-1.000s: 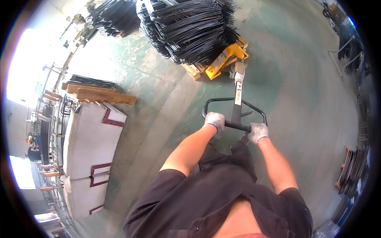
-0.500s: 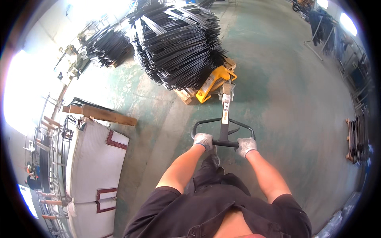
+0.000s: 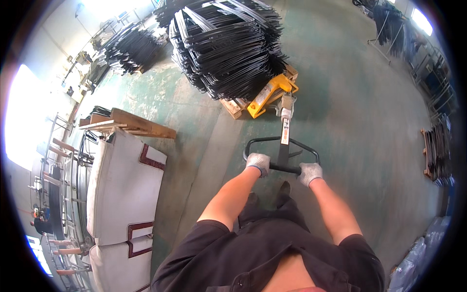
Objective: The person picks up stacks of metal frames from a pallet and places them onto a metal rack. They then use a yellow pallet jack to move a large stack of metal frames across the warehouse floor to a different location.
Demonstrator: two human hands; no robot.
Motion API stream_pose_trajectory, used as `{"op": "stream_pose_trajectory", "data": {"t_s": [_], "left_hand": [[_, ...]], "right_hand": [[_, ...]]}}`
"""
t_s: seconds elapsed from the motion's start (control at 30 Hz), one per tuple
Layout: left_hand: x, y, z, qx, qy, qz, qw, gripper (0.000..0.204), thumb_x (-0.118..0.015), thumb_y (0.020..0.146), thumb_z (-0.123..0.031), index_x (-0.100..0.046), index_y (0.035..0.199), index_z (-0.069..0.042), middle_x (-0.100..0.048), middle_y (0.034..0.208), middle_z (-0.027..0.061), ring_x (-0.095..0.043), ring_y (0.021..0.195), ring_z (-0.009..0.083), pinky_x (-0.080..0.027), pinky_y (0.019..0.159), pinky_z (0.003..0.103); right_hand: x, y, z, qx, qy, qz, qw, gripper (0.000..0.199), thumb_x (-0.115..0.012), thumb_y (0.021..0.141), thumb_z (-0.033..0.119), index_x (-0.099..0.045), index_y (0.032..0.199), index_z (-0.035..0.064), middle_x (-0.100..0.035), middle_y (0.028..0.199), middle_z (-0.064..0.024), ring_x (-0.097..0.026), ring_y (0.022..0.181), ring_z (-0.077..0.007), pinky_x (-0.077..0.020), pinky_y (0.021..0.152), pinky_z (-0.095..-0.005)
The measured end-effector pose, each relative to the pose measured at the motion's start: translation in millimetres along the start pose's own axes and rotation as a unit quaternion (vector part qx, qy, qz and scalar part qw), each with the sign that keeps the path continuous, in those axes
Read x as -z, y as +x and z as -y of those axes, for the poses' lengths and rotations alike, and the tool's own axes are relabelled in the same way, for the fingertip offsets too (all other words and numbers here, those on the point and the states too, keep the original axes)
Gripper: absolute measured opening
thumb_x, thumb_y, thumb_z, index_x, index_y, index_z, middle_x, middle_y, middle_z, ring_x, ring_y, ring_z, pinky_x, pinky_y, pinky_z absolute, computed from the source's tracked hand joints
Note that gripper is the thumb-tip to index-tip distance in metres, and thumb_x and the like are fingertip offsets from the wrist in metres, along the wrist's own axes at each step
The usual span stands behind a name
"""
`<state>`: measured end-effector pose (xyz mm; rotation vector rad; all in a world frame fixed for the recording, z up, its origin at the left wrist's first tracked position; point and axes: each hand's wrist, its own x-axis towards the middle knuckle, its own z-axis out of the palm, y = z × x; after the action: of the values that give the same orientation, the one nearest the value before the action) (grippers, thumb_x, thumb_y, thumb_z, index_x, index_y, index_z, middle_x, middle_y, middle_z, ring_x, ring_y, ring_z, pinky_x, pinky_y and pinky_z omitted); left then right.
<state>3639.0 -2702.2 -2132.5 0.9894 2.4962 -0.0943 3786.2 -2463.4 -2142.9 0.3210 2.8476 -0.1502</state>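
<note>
The left hand [image 3: 258, 163] and right hand [image 3: 310, 173] grasp the handle bar [image 3: 286, 169] either side of its stem [image 3: 283, 152], presumably for balanced steering. The yellow pallet jack [image 3: 265, 98] stands ahead, at the wooden pallet [image 3: 232, 108] supporting stacked black rods [image 3: 228, 61].

On our L we see two white panels [image 3: 124, 194] w/ maroon trim, the nearer cut off at btm edge. Just past them, a wood pallet [image 3: 148, 128] w/ black rods [image 3: 100, 111]. Farther L, metal racks [image 3: 73, 194], then a bright window [image 3: 23, 114] in a pale wall [image 3: 54, 44]. Upper L, we spot a black pile [image 3: 129, 51]. R edge: dark stack [image 3: 439, 151]; above it, a metal stand [image 3: 377, 45] w/ dark stuff hanging. Btm R, we've plastic wrap [image 3: 412, 263], contents unclear. Flr [image 3: 340, 121] is grey-green, w/ worn patches.
</note>
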Motion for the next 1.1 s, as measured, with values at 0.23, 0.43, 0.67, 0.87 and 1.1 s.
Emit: {"op": "stream_pose_trajectory", "data": {"t_s": [0.23, 0.43, 0.67, 0.87, 1.1], "left_hand": [[-12, 2, 80, -0.016, 0.015, -0.012, 1.000, 0.029, -0.081, 0.085, -0.022, -0.088, 0.113, -0.014, -0.087, 0.112, 0.0148, -0.084, 0.110, 0.0334, -0.066, 0.093, 0.048], [-35, -37, 85, -0.017, 0.024, -0.016, 0.999, 0.027, -0.086, 0.083, -0.021, -0.091, 0.109, -0.015, -0.088, 0.110, 0.0132, -0.085, 0.108, 0.0318, -0.066, 0.092, 0.045], [-52, -87, 67, 0.000, 0.028, -0.002, 1.000, 0.032, -0.083, 0.083, -0.020, -0.089, 0.114, -0.015, -0.087, 0.115, 0.0146, -0.083, 0.112, 0.0334, -0.066, 0.094, 0.046], [-37, -138, -4, 0.002, 0.023, 0.001, 1.000, 0.037, -0.077, 0.085, -0.017, -0.085, 0.120, -0.015, -0.085, 0.117, 0.0160, -0.081, 0.115, 0.0355, -0.064, 0.098, 0.048], [-59, -203, -56, 0.011, 0.005, 0.016, 1.000, 0.037, -0.079, 0.081, -0.020, -0.085, 0.118, -0.016, -0.086, 0.115, 0.0132, -0.082, 0.113, 0.0350, -0.064, 0.096, 0.050]], "right_hand": [[7, 23, 81, -0.028, 0.014, -0.011, 0.999, 0.030, -0.082, 0.091, 0.037, -0.083, 0.113, 0.0168, -0.085, 0.109, -0.0146, -0.081, 0.108, -0.0376, -0.0630, 0.099, -0.0501], [-19, -12, 106, -0.033, 0.016, 0.002, 0.999, 0.031, -0.081, 0.091, 0.039, -0.083, 0.113, 0.0171, -0.085, 0.109, -0.0142, -0.081, 0.109, -0.0369, -0.0628, 0.100, -0.0497], [-29, -64, 117, -0.024, 0.022, -0.001, 0.999, 0.029, -0.080, 0.091, 0.037, -0.082, 0.110, 0.0153, -0.085, 0.109, -0.0143, -0.081, 0.109, -0.0374, -0.0626, 0.100, -0.0504], [-1, -134, 79, -0.015, 0.007, 0.002, 1.000, 0.031, -0.080, 0.091, 0.039, -0.083, 0.113, 0.0172, -0.086, 0.111, -0.0130, -0.082, 0.109, -0.0354, -0.0636, 0.101, -0.0488], [-14, -219, 69, -0.011, 0.017, 0.005, 1.000, 0.031, -0.079, 0.091, 0.040, -0.083, 0.111, 0.0158, -0.086, 0.109, -0.0139, -0.082, 0.107, -0.0355, -0.0640, 0.100, -0.0492]]}}
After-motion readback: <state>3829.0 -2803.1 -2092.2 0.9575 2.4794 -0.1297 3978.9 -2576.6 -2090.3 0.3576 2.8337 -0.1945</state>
